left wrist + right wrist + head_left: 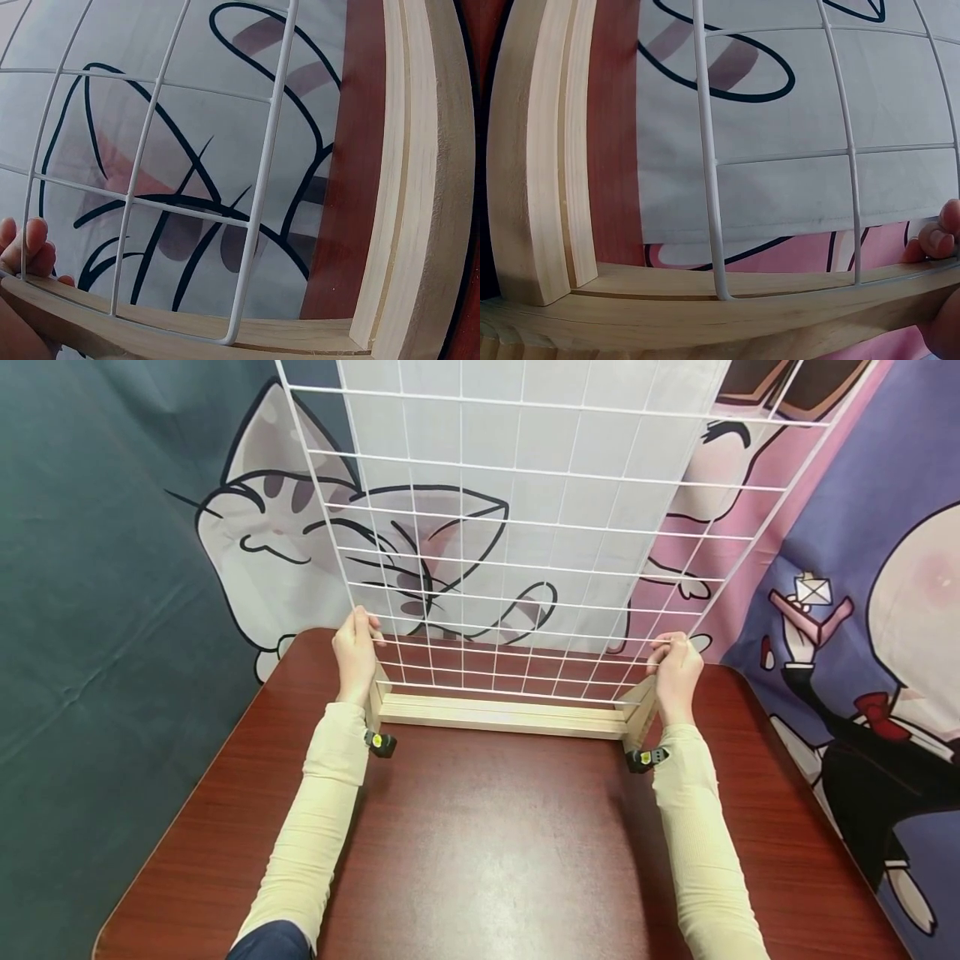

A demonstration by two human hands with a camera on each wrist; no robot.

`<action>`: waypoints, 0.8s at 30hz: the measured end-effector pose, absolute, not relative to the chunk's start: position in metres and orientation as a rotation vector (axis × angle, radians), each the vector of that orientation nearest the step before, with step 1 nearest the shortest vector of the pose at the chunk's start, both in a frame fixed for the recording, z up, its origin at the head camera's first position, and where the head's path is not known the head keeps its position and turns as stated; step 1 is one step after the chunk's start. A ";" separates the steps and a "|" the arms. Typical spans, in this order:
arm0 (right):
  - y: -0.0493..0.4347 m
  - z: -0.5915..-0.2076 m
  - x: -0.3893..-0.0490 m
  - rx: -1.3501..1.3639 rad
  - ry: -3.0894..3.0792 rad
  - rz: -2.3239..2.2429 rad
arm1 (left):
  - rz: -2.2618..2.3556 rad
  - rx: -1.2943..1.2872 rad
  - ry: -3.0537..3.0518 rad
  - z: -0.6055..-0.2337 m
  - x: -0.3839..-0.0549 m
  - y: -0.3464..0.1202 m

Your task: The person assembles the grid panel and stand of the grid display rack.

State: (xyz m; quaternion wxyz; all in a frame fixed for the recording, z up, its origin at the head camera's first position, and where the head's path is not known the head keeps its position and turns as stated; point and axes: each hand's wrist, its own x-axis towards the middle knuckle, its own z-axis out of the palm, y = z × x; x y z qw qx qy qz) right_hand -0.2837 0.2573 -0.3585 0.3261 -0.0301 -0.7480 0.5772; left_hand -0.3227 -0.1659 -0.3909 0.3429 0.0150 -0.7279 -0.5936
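A white wire grid panel (555, 524) stands upright between the side pieces of a pale wooden frame (502, 716). My left hand (355, 652) grips the left side piece, its fingertips (35, 238) curled over onto the mesh. On the other side my right hand (677, 672) holds the right side piece the same way, with fingertips (936, 240) against the wires. Along the sides, the panel's edges lie at grooves in the wood. A gap separates the panel's bottom wire (707, 135) from the grooved crossbar (551, 150). The panel's top is out of view.
The frame's crossbar lies low over a reddish-brown table (495, 843). Behind it hangs a cloth printed with cartoon cats (277, 552), and a purple printed cloth (847, 652) borders the right. Small black devices (382, 745) sit at both wrists.
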 end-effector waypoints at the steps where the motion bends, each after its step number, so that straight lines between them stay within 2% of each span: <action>1: 0.257 -0.359 -0.284 -0.080 -1.964 1.509 | -1.540 0.035 -1.892 -0.391 -0.323 -0.166; 9: 0.257 -0.360 -0.284 -0.053 -1.960 1.493 | -1.504 0.012 -1.881 -0.393 -0.323 -0.165; 16: 0.273 -0.382 -0.305 -0.055 -1.938 1.473 | -1.481 -0.002 -1.894 -0.392 -0.322 -0.164; 24: 0.273 -0.387 -0.309 -0.056 -1.934 1.390 | -1.493 0.003 -1.889 -0.393 -0.323 -0.164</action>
